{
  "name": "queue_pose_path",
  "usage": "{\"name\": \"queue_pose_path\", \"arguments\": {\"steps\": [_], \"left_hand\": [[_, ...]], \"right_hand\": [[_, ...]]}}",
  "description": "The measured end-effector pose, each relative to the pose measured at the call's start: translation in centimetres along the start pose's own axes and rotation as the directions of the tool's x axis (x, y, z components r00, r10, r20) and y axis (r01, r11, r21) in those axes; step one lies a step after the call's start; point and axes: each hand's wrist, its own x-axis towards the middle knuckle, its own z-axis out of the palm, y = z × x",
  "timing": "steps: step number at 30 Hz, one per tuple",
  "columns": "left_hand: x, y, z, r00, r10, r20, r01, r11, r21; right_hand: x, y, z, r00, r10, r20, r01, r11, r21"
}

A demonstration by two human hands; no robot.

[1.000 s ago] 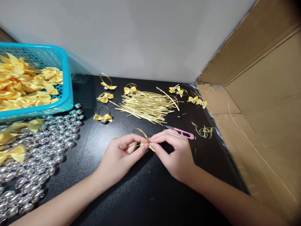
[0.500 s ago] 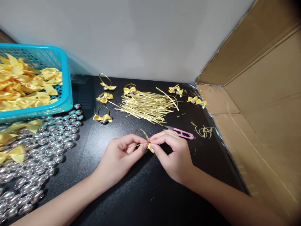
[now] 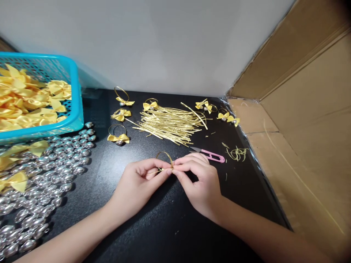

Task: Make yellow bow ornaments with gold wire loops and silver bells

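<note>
Both hands meet over the middle of the black table [image 3: 170, 223]. My left hand [image 3: 139, 184] and my right hand [image 3: 199, 182] pinch the same small piece: a gold wire loop [image 3: 164, 155] that rises just above the fingertips, with a thin gold wire end running back across my left palm. A bit of yellow ribbon shows where the fingertips touch. Pink thread snips [image 3: 212, 155] lie just behind my right hand. A heap of cut gold wires [image 3: 171, 124] lies farther back.
A blue basket [image 3: 77, 102] full of yellow satin bows stands at the left. In front of it spreads a pile of silver beads [image 3: 55, 171] with loose bows on it. Finished bow rings [image 3: 118, 137] lie near the wall. A cardboard box [image 3: 301, 120] bounds the right side; wire scraps [image 3: 238, 152] lie beside it.
The fingertips have closed tighter over the piece, so the yellow ribbon that showed between the hands is now mostly hidden. Both hands stay in the same spot.
</note>
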Motion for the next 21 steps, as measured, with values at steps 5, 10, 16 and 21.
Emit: {"name": "queue_pose_path", "arguments": {"steps": [5, 10, 16, 21], "left_hand": [[0.1, 0.2, 0.0, 1.000, 0.003, 0.005, -0.003, 1.000, 0.008], [0.0, 0.3, 0.1, 0.999, 0.028, 0.047, -0.030, 0.998, 0.054], [0.0, 0.3, -0.1, 0.999, 0.030, 0.034, -0.029, 0.999, -0.017], [0.2, 0.5, -0.2, 0.998, 0.008, 0.066, 0.002, 0.990, -0.144]], "right_hand": [[0.8, -0.1, -0.5, 1.000, 0.022, 0.003, -0.022, 0.995, 0.094], [1.3, -0.1, -0.9, 0.995, 0.029, 0.100, -0.047, 0.981, 0.186], [2.1, 0.2, -1.5, 0.947, 0.172, 0.270, -0.240, 0.940, 0.243], [2.9, 0.3, -2.3, 0.882, 0.192, 0.430, -0.304, 0.930, 0.209]]}}
